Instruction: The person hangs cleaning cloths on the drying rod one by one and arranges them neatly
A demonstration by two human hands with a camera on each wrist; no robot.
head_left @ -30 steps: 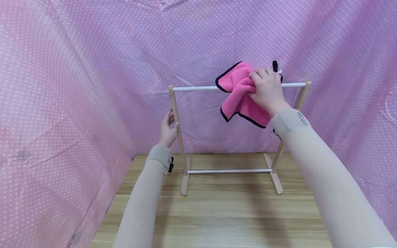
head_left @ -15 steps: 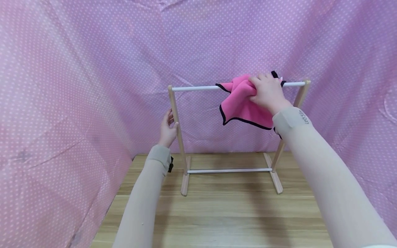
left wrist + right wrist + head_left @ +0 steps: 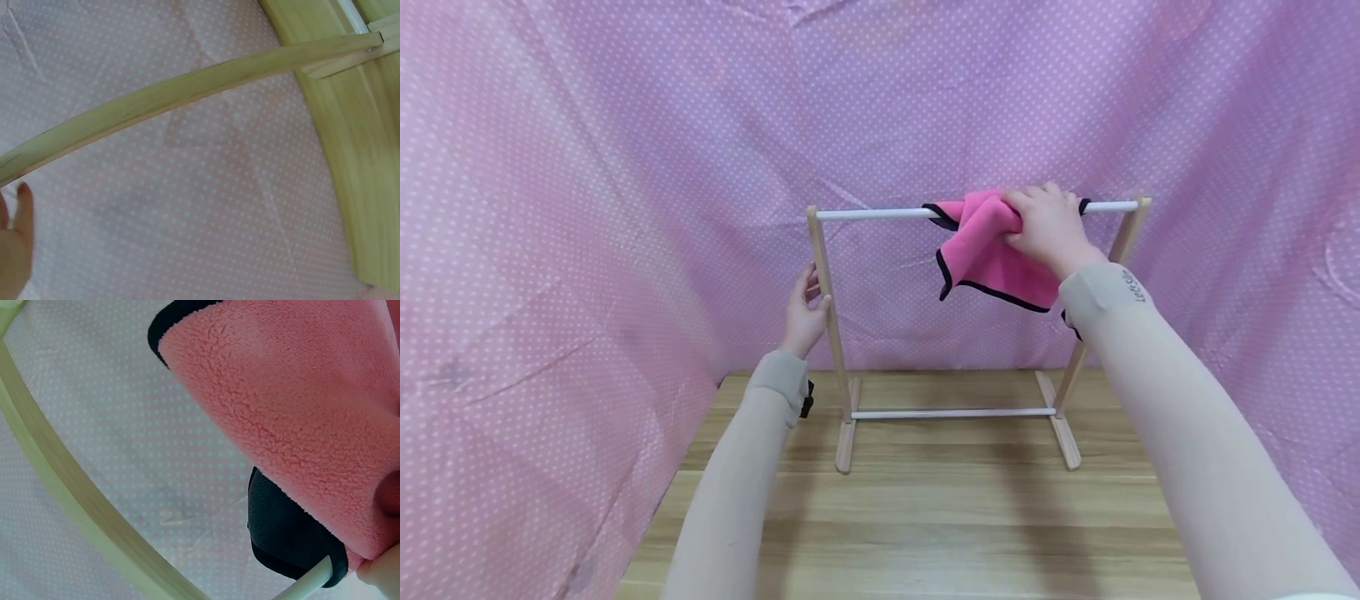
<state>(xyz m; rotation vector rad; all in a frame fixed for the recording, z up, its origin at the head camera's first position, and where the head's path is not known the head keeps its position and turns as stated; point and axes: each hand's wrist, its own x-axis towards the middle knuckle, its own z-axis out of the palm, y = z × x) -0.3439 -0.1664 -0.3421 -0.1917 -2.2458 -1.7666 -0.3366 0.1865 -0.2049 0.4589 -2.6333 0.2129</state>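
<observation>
A pink fleecy cloth [image 3: 1011, 267] with black edging lies draped over the white top rail [image 3: 876, 214] of a small wooden rack, right of its middle. My right hand [image 3: 1048, 225] grips the bunched cloth at the rail from above. Seen from the right wrist, the cloth's pink face [image 3: 287, 406] fills the upper right, and a dark corner [image 3: 287, 531] of it hangs by the rail's end. My left hand [image 3: 807, 312] is at the rack's left post [image 3: 831, 321], thumb on the near side and fingers curled around behind. Only the thumb side of the left hand [image 3: 15, 250] shows up close.
The rack's flat feet [image 3: 845, 446] rest on a wood-grain tabletop [image 3: 925, 517], joined by a lower white rail [image 3: 955, 413]. Its right post [image 3: 1127, 237] stands beside my right wrist. A pink dotted curtain [image 3: 700, 125] surrounds the table at the back and sides.
My right hand has lowered the cloth onto the top rail; its raised far corner and black loop have dropped behind the rail. The left hand has stayed at the left post.
</observation>
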